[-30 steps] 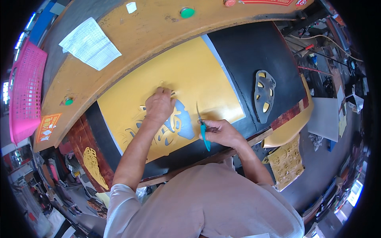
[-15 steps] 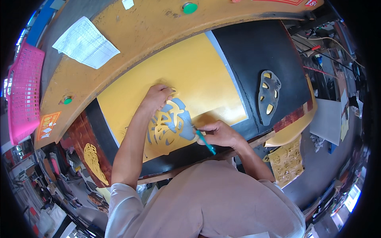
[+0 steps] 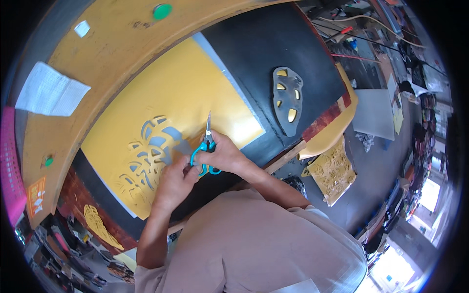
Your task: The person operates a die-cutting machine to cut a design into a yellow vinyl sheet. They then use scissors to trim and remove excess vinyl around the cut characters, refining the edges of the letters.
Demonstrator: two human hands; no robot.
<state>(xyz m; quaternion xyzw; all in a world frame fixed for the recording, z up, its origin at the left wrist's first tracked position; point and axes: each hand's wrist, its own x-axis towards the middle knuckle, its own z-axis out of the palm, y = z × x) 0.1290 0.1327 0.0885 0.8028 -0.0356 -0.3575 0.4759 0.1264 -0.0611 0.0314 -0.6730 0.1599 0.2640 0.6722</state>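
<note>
Scissors with turquoise handles (image 3: 209,138) are held over the near edge of a yellow sheet (image 3: 161,83), blades closed and pointing away from me. My right hand (image 3: 223,155) grips them around the handles. My left hand (image 3: 175,181) is closed at the handle loop, its thumb and fingers pinching there and partly hiding the loop. Left of the hands, the sheet has several curved cut-outs (image 3: 168,133) showing grey beneath. The sheet lies on a black work surface (image 3: 244,44).
A grey cutting die (image 3: 288,101) with yellow pieces in its openings lies to the right. Yellow cut scraps (image 3: 100,225) rest at the left edge. An orange-yellow machine beam (image 3: 110,46) curves across the far side, with a paper sheet (image 3: 51,90) on it. A pink basket (image 3: 10,166) stands far left.
My left hand has come back from the cut-outs to the scissors. The scissors now point away from me, held in front of my body. The view has turned to the right.
</note>
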